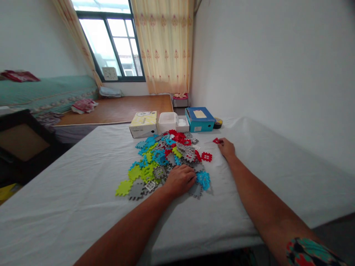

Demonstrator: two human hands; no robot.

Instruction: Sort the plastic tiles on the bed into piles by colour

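Observation:
A heap of notched plastic building pieces in blue (161,157), lime green (135,173), red (180,137) and grey (137,189) lies in the middle of the cloth-covered table. My left hand (181,179) rests on the near side of the heap, fingers curled down; what is under them is hidden. Just right of it lies a blue piece (203,180). Away from the heap to the right, my right hand (226,148) pinches a small red plastic piece (216,140) at the table surface. A red window-like piece (206,157) lies between that hand and the heap.
Behind the heap stand a yellow box (143,125), a white plastic container (168,122), a small white box (182,124) and a blue box (200,119). A roll of tape (218,123) sits beside the blue box. A wall (277,74) rises on the right.

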